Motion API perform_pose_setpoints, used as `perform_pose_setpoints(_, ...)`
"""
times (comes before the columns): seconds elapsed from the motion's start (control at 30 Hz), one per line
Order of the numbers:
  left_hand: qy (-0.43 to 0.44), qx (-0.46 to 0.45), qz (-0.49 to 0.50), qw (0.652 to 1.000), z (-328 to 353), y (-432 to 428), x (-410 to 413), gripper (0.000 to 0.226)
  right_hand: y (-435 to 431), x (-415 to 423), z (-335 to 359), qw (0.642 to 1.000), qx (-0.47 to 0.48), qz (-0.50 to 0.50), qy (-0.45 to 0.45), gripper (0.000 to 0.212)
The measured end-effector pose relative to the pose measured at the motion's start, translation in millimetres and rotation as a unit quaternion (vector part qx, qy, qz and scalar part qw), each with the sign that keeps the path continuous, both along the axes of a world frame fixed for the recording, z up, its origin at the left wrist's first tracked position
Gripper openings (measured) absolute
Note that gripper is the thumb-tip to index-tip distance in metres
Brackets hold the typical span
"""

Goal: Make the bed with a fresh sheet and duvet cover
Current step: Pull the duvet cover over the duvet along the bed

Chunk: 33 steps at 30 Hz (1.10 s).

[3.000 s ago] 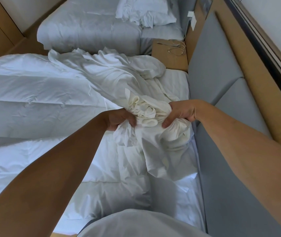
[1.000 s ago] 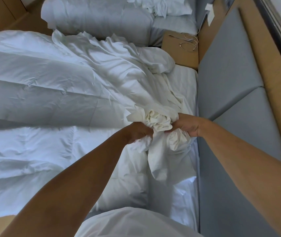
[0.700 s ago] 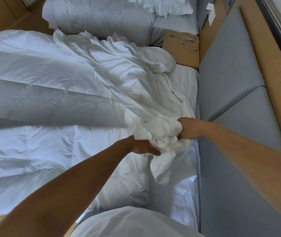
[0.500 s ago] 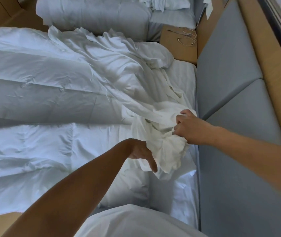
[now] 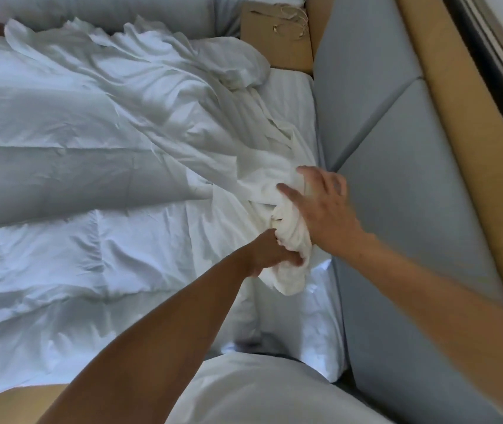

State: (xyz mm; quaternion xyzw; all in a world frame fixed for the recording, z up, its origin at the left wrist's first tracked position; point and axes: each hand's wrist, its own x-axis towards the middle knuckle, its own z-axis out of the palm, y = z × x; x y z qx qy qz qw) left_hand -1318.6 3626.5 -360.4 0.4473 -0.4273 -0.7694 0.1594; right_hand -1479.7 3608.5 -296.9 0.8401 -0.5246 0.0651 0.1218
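Note:
A crumpled white duvet cover (image 5: 158, 96) lies across the bed, from the far left down to a bunched end near the headboard. My left hand (image 5: 270, 250) grips that bunched end (image 5: 290, 240) from below. My right hand (image 5: 320, 203) hovers over the bunch with fingers spread, touching the cloth from the right side. Under the cover, the white quilted duvet (image 5: 60, 246) spreads over the bed's left and near part. A strip of white striped sheet (image 5: 290, 99) shows along the headboard side.
A grey padded headboard (image 5: 397, 179) runs along the right, with a wooden frame (image 5: 464, 148) behind it. A wooden bedside table (image 5: 274, 38) with a thin cord stands at the top. A second bed (image 5: 121, 10) lies beyond. My white shirt (image 5: 259, 390) fills the bottom.
My right hand has let go of the bunched cloth and spread its fingers over it. My left hand has moved under the bunch and taken hold. The bunch sits lower, near the mattress.

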Motion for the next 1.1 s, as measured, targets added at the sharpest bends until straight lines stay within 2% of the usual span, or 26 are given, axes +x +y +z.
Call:
perform_pose_setpoints(0.03,0.005,-0.003,0.042,0.999,-1.8,4.7,-3.6,0.035,11.9,-0.3,-2.4,0.990,-0.018,-0.102,-0.099,0.052)
perform_pose_setpoints(0.07,0.008,-0.001,0.084,0.996,-0.8,9.1,-8.2,0.036,25.7,0.1,-5.8,0.960,-0.037,-0.180,-0.209,0.054)
perform_pose_setpoints(0.13,0.011,0.017,0.171,0.985,5.2,13.5,-14.7,0.041,55.2,3.6,-16.4,0.882,-0.039,-0.262,-0.389,0.047)
perform_pose_setpoints(0.2,0.032,0.044,0.229,0.972,8.3,13.2,-14.2,0.044,83.4,13.6,-28.0,0.834,0.050,-0.296,-0.463,0.041)
perform_pose_setpoints(0.27,0.068,0.076,0.245,0.964,12.0,11.6,-7.0,0.048,103.3,26.4,-40.5,0.807,0.143,-0.305,-0.486,0.053)
perform_pose_setpoints(0.37,0.115,0.104,0.215,0.964,15.5,11.3,8.5,0.057,112.3,46.1,-50.3,0.770,0.200,-0.288,-0.534,0.074)
perform_pose_setpoints(0.47,0.136,0.099,0.173,0.970,16.0,10.3,23.3,0.043,115.4,68.7,-48.5,0.805,0.144,-0.257,-0.515,0.082)
perform_pose_setpoints(0.53,0.107,0.060,0.166,0.978,16.5,11.5,28.2,0.040,113.4,78.6,-46.1,0.818,0.091,-0.268,-0.501,0.086)
perform_pose_setpoints(0.57,0.083,0.039,0.170,0.981,17.0,12.5,29.3,0.039,109.6,81.7,-43.6,0.820,0.105,-0.272,-0.492,0.093)
perform_pose_setpoints(0.63,0.034,0.011,0.160,0.986,18.6,16.0,30.2,0.036,97.3,85.1,-37.5,0.800,0.236,-0.279,-0.476,0.115)
perform_pose_setpoints(0.7,0.001,0.008,0.121,0.993,20.9,18.4,33.1,0.025,85.1,86.2,-35.3,0.755,0.351,-0.287,-0.474,0.128)
perform_pose_setpoints(0.77,-0.007,0.022,0.066,0.998,25.4,16.9,39.6,0.021,78.6,87.6,-37.1,0.724,0.364,-0.316,-0.494,0.118)
perform_pose_setpoints(0.87,0.041,0.079,0.039,0.995,32.7,11.8,48.5,0.039,79.7,99.6,-42.2,0.668,0.311,-0.364,-0.570,0.081)
perform_pose_setpoints(0.97,0.040,0.082,0.046,0.995,30.5,8.2,52.0,0.058,82.4,110.3,-50.1,0.639,0.268,-0.388,-0.607,0.057)
perform_pose_setpoints(1.03,0.033,0.053,0.046,0.997,23.8,13.9,50.7,0.063,83.2,111.0,-53.7,0.640,0.242,-0.397,-0.612,0.044)
perform_pose_setpoints(1.1,0.010,-0.004,0.101,0.995,4.4,35.1,50.4,0.057,87.2,109.8,-57.9,0.693,0.226,-0.377,-0.572,0.042)
